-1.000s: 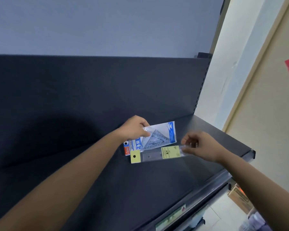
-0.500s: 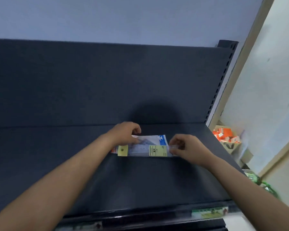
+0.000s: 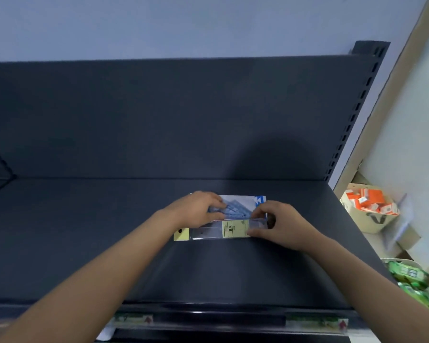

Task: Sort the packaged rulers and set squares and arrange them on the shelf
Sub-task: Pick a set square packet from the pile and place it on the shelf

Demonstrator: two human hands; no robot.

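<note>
With right hand [image 3: 280, 226], pinched the right end of the ruler pack [image 3: 223, 230], long side left to right on the shelf [image 3: 109, 243], just beside the set square pack [image 3: 240, 204] gripped by left hand [image 3: 196, 209].

Shelf [image 3: 84, 243], seen from its front edge, with the back panel [image 3: 159, 120] rising behind it and a slotted upright [image 3: 357, 107] at its right end. Two packs lie flat right of centre: the set-square pack [image 3: 240, 206] behind, the ruler pack [image 3: 213, 231] just before it, reaching further left. The person's left grip [image 3: 196, 209] holds the set-square pack's left part; the right grip [image 3: 280, 226] holds the ruler pack's right end. A box [image 3: 364, 219] stands right of the shelf, beyond the upright. Label strips [image 3: 134, 319] sit on the front edge.
</note>
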